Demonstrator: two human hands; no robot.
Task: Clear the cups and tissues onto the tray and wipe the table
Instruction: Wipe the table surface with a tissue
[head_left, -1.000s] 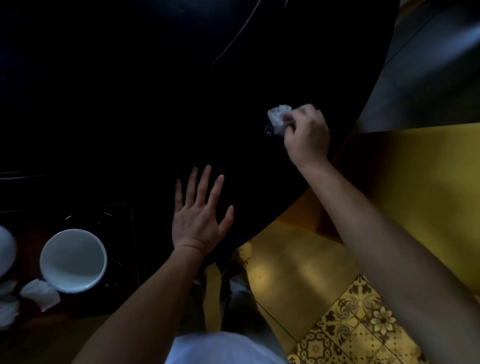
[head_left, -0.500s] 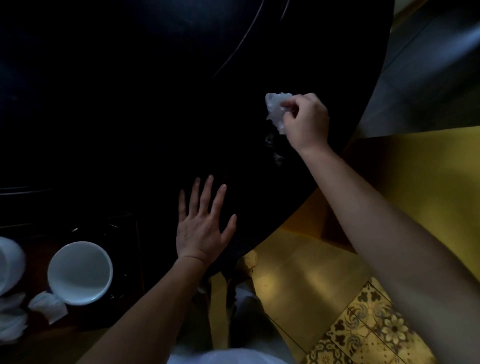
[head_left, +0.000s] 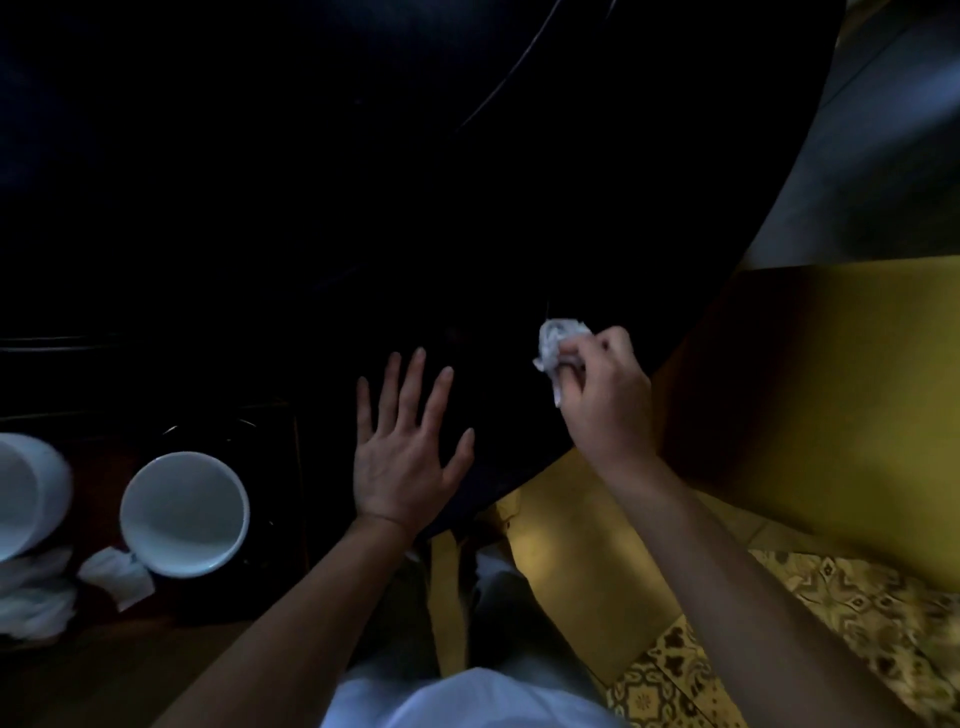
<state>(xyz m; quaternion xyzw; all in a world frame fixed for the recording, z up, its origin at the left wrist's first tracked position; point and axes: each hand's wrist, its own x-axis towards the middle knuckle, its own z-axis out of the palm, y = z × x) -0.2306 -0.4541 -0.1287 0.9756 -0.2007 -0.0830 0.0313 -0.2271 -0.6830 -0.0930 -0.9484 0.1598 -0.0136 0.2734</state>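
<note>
- Left arm: enters from the lower centre of the frame and runs up toward the middle; the left hand (head_left: 408, 457) lies palm down with its back to the camera.
- Left hand: fully spread, fingers straight and fanned, thumb out to the right; it holds nothing and lies flat on the dark surface (head_left: 363, 208) near its lower edge.
- Right arm: enters from the lower right corner and slants up and left, wrist bent slightly toward the centre.
- Right hand (head_left: 605, 400): curled closed around a crumpled tissue (head_left: 558, 343), pinched between thumb and fingertips; the wad sticks out at the upper left of the fist and sits against the surface, right of centre and near its curved right edge.
- Surface: very dark, smooth, faintly glossy, with a rounded outline; fine pale curved lines cross its upper part.
- Tray (head_left: 270, 467): dark, lower left of the frame, its outline hard to make out in the shadow.
- Cups: a round white cup (head_left: 184, 514), smooth and glazed, seen from above, stands on the tray; a second white cup (head_left: 28, 493) is cut off by the left edge.
- Tissues: a crumpled white piece (head_left: 117, 577) touches the first cup at its lower left; more rumpled white tissue (head_left: 34, 608) lies below the second cup.
- Floor (head_left: 857, 613): yellow, with ornate patterned tiles at the lower right.
</note>
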